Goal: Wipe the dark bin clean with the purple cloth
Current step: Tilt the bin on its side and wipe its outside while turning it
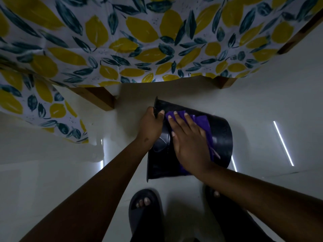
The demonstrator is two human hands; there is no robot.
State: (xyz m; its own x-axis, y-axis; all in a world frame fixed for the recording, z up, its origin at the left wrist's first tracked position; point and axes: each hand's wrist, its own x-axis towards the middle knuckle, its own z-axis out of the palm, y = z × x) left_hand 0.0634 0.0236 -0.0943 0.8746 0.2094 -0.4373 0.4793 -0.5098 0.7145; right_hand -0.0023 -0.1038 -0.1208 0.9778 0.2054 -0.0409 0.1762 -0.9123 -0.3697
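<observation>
Dark bin (220,137) lies on its side on the floor; left hand (151,126) clamps its rim, right hand (188,142) presses flat, fingers spread, on the purple cloth (201,119). Best to keep that rim steady and sweep with even pressure

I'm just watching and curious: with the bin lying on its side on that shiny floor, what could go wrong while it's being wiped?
The dark bin looks round and lies on a glossy floor, so it might roll or slide if the left hand loosens its hold on the rim. The right hand presses the purple cloth flat; the bunched cloth could slip out. The tablecloth hangs close overhead and might get bumped.
</observation>
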